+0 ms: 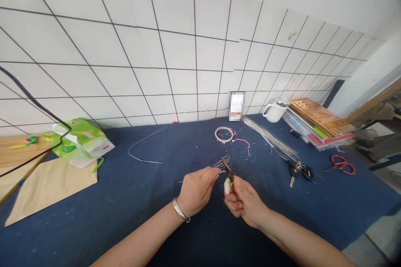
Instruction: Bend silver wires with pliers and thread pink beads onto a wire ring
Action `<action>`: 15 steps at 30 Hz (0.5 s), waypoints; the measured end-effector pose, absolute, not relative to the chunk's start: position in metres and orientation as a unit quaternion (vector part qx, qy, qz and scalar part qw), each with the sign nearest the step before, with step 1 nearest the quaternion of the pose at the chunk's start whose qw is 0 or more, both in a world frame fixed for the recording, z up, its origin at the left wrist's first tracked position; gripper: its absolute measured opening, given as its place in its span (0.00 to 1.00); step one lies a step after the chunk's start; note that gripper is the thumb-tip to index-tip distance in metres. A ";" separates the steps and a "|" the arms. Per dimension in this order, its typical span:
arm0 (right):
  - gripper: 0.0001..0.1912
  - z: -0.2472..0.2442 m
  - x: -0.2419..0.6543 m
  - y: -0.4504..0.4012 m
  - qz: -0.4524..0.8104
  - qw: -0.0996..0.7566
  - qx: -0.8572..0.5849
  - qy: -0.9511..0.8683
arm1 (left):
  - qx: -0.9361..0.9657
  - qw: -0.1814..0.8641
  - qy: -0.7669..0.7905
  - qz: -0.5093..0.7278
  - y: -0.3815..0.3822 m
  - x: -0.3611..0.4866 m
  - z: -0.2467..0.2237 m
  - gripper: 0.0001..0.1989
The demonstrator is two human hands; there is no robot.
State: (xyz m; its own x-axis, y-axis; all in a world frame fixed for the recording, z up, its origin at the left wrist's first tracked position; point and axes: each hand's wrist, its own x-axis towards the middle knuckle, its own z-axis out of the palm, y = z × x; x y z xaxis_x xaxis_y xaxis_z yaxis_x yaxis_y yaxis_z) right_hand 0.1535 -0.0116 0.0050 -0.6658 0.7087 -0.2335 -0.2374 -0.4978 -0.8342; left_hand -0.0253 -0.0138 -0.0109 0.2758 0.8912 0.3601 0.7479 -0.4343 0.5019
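Wire [128,150], thin, silvery and curved, lies leftmost on a dark blue cloth [125,196]. The left hand [196,190] pinches thin looped silvery wire [216,164] whose far end overlaps dark metal pliers [228,170], clasped in the right hand [246,202], just beside. Straight silvery wires [275,139] and red-handled metal scissors [343,164] lie farther right.

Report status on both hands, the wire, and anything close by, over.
Left hand pinching looped wire. Right hand gripping pliers, tips at the wire. Ring with pink cord lying just beyond.
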 end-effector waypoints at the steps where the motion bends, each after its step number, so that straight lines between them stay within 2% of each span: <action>1: 0.18 0.003 0.153 -0.012 0.810 0.293 -0.289 -0.418 | 0.794 0.109 0.517 0.299 -0.013 -0.026 -0.011 0.12; 8: 0.16 -0.007 0.151 -0.006 0.789 0.301 -0.294 -0.448 | 0.815 0.060 0.518 0.254 -0.009 -0.030 -0.012 0.13; 15: 0.13 0.002 0.158 0.003 0.826 0.230 -0.252 -0.448 | 0.806 0.073 0.516 0.282 -0.009 -0.033 -0.018 0.12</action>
